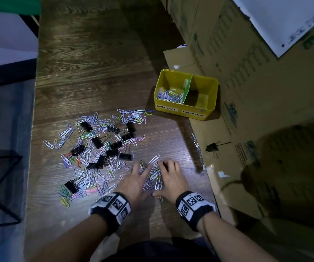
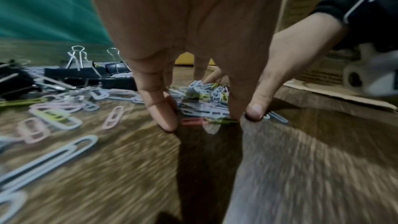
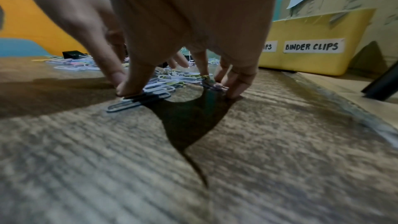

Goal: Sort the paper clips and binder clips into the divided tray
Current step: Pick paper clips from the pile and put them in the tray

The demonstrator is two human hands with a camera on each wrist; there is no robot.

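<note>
On the dark wood-grain desk point(image 1: 88, 59), beside cardboard boxes point(image 1: 247, 53), both hands' grips, left point(image 1: 133, 181) and right point(image 1: 171, 178), rake paper clips point(image 1: 153, 174) with spread fingers, holding nothing; the yellow tray point(image 1: 185, 110) sits well beyond

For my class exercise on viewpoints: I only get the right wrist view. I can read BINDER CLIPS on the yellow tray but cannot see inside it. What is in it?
Observer: The head view shows the yellow tray holding paper clips left of its green divider. The right compartment is dark, and I make out no clips there.
Operator: Has any binder clip strayed?
Observer: Yes, one binder clip lies alone on the cardboard, right of the table.
Operator: And the others?
Observer: Several black binder clips lie mixed among loose paper clips on the table.
</note>
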